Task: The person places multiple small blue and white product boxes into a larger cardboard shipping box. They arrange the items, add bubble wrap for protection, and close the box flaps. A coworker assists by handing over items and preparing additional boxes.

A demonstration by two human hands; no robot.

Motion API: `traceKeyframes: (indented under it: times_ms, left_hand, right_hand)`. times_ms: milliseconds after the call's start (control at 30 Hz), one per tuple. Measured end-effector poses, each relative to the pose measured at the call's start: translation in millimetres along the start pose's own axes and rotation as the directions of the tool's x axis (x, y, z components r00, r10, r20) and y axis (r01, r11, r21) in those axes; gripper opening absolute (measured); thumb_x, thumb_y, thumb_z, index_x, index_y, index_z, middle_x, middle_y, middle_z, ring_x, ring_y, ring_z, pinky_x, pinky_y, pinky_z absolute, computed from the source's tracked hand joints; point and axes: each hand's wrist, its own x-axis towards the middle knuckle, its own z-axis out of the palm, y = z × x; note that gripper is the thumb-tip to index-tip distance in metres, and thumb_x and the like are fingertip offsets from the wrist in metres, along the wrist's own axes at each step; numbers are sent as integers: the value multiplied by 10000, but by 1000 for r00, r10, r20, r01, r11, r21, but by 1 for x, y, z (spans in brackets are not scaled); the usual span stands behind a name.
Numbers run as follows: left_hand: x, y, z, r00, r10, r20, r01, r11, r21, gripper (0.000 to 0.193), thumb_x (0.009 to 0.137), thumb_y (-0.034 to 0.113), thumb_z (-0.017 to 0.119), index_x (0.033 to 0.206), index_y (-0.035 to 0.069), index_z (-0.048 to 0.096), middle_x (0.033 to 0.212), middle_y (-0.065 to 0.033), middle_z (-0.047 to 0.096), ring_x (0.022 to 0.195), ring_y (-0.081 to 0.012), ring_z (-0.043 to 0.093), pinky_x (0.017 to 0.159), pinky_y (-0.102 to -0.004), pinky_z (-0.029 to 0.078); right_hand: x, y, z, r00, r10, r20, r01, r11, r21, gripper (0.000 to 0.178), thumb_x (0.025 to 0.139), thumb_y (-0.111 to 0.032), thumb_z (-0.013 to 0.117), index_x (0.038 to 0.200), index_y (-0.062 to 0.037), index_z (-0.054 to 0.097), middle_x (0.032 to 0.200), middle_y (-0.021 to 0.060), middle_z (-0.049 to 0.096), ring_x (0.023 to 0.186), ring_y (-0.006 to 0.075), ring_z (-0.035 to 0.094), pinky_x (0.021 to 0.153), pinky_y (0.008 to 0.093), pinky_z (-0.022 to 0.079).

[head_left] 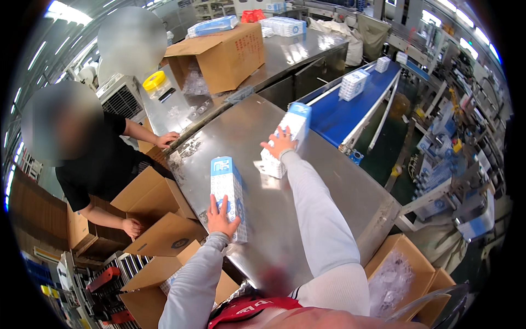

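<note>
Red fabric with white print (255, 310) bunches at the lower edge, closest of all, and a soft light-grey sleeve (193, 282) runs up on either side. The left hand (222, 220) lies on a long, square-edged stack of white-and-blue cartons (224, 181), fingers spread over its printed face. The right hand (280, 143) rests with fingers splayed on a second white-and-blue carton stack (298, 122), farther forward and to the right; how firmly either of the hands presses, I cannot tell. Both stacks are on a brushed-steel counter (274, 219), apart from each other, with metal showing between them; its surface is glossy, streaked with reflections and scuffed along the left edge.

Past its far right edge, a smooth blue conveyor belt (335, 123) between pale metal rails carries more small carton stacks (352, 85), ribbed by their layers. At lower right, an open brown corrugated box (378, 262) holds crinkled clear plastic (390, 282). On the left, a co-worker in a black short-sleeved top (93, 175) has one hand near the counter's edge and the other by an open cardboard box (149, 192) with stiff raised flaps. Beyond, on a second steel counter (296, 53), stand a large brown carton (233, 61) with crumpled film (194, 82) at its open side and a round tub with a yellow lid (154, 81)
</note>
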Motion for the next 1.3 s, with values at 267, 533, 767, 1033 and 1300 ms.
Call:
traceKeyframes:
  times_ms: [267, 533, 767, 1033, 1300]
  left_hand:
    - [-35, 3, -5, 1000, 4, 14, -3, 1000, -12, 832, 732, 422, 640, 1479, 256, 313, 1561, -217, 89, 964, -458, 523, 831, -493, 480]
    - [-151, 24, -35, 988, 67, 137, -57, 996, -76, 736, 799, 388, 554, 1457, 132, 347, 1520, -300, 148, 1132, -540, 429, 974, -576, 370]
    - [-147, 24, -34, 958, 269, 100, -277, 958, 79, 641, 868, 329, 469, 1436, 54, 359, 1535, -194, 225, 1434, -407, 123, 1093, -649, 66]
    - [-143, 26, -29, 966, 250, 69, -255, 964, 72, 667, 892, 378, 474, 1424, -4, 348, 1536, -167, 239, 1428, -414, 130, 1092, -634, 98]
    - [-138, 31, -39, 964, 224, 141, -240, 965, 107, 662, 885, 362, 497, 1453, 64, 328, 1539, -168, 230, 1425, -411, 141, 1087, -633, 120]
  right_hand:
    - [-204, -66, 44, 860, -495, -123, 492, 869, -53, 351, 907, -451, 504, 1105, -186, 621, 1506, 145, 291, 1419, 416, 160, 953, 697, 324]
    - [-380, -85, 48, 857, -473, -205, 508, 841, 185, 494, 892, -176, 550, 1362, -67, 444, 1486, 125, 341, 1403, 326, 264, 1090, 533, 275]
    - [-362, -102, 46, 848, -493, -192, 512, 857, 61, 530, 896, -206, 522, 1403, -95, 416, 1494, 105, 333, 1414, 316, 235, 1073, 614, 235]
    - [-256, -111, 57, 828, -523, -200, 516, 852, -89, 566, 937, -335, 454, 1438, -91, 357, 1521, 138, 275, 1427, 335, 179, 1108, 637, 58]
    - [-143, -149, 74, 834, -529, -153, 527, 848, -58, 449, 951, -410, 439, 1122, -37, 620, 1168, 141, 573, 1156, 301, 488, 1001, 476, 327]
